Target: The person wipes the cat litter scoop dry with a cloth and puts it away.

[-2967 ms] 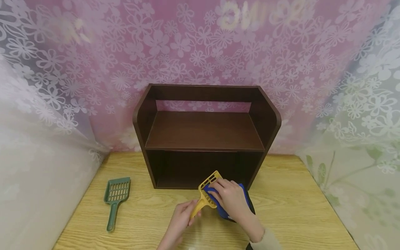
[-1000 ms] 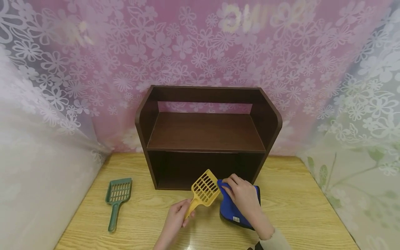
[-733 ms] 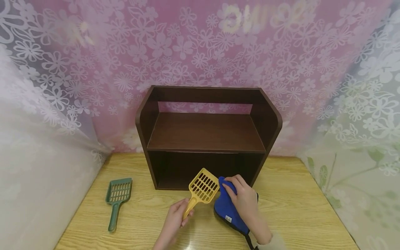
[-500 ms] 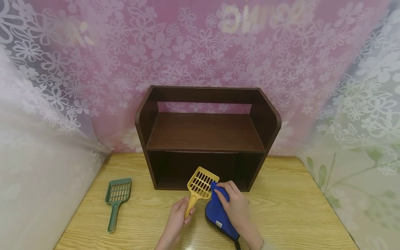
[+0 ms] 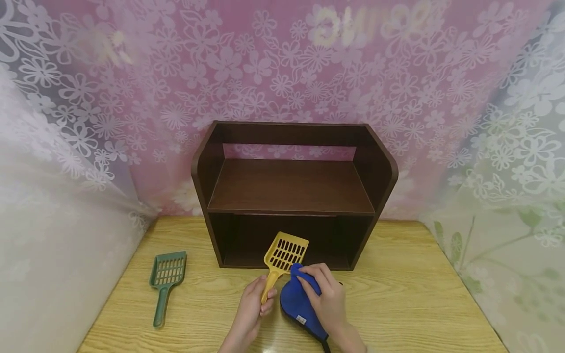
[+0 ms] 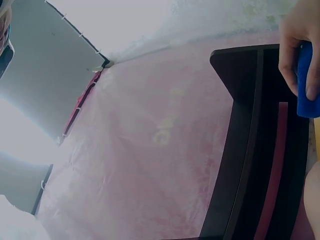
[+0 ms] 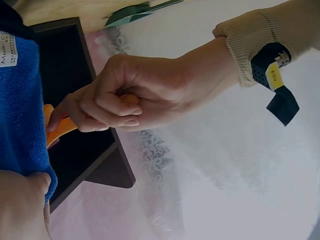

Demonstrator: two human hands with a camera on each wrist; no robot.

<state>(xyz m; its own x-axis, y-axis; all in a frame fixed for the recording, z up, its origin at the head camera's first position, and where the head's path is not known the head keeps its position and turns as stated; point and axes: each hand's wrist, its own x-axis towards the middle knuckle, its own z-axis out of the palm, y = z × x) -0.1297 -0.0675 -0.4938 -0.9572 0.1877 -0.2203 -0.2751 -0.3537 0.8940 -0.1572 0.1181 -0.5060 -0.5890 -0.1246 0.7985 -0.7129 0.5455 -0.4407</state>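
Blue plush cloth with black trim (image 5: 292, 300), pinched in the right hand (image 5: 328, 296), has slipped from the three o'clock edge of the yellow plastic slotted scoop (image 5: 276, 270) toward its five o'clock corner. With its fingers round the scoop's handle, the left hand (image 5: 252, 305) holds the long axis seven to one o'clock; the slotted head lies at ten-thirty from the nearer right hand.

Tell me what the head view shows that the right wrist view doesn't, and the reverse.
Only the head view shows the slots in the yellow scoop. Only the right wrist view shows the left arm's beige sleeve and the black strap with its yellow label. Both show the left hand gripping that scoop, the right hand holding the blue cloth, the dark shelf and, it seems, the green scoop.
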